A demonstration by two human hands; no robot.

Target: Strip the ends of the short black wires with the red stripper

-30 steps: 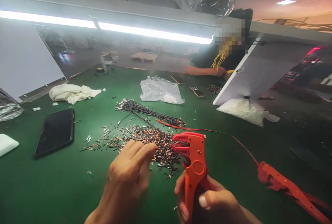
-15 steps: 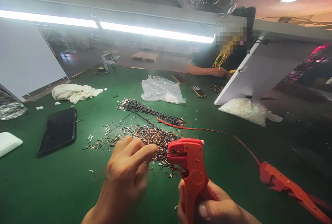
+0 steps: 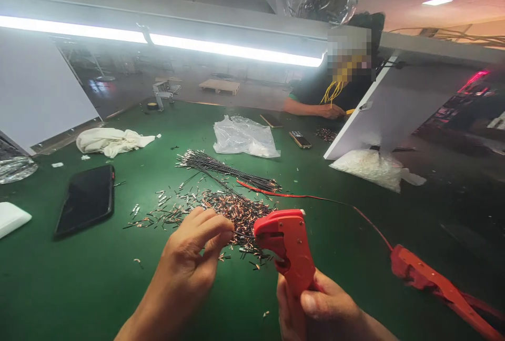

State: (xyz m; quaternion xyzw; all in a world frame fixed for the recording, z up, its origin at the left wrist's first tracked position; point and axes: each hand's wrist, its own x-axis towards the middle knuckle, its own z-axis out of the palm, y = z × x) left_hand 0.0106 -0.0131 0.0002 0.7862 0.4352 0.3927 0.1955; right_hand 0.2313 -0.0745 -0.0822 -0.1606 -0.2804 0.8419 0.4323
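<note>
In my right hand [image 3: 327, 304] is a red wire stripper [image 3: 294, 257], its handles gripped and its jaws facing left. My left hand [image 3: 193, 251] pinches a short black wire [image 3: 243, 234] between thumb and fingers. The wire's other end reaches the stripper's jaws; how deep it sits inside is hidden. Beneath and behind both lies a pile of cut wire ends [image 3: 240, 209], black with copper tips. A bundle of black wires [image 3: 232, 170] rests just beyond the pile.
A second red stripper [image 3: 437, 283] lies at right with a red strand [image 3: 307, 196] running from it. A smartphone [image 3: 84, 201] lies at left, a cloth [image 3: 114, 142] behind it. Plastic bags [image 3: 246, 138] lie farther back. Across the table a person's hand [image 3: 333, 111] is near yellow wires.
The fingers of my left hand have closed to a pinch, and the black wire now shows between them and the stripper. The stripper's jaws look more closed than before.
</note>
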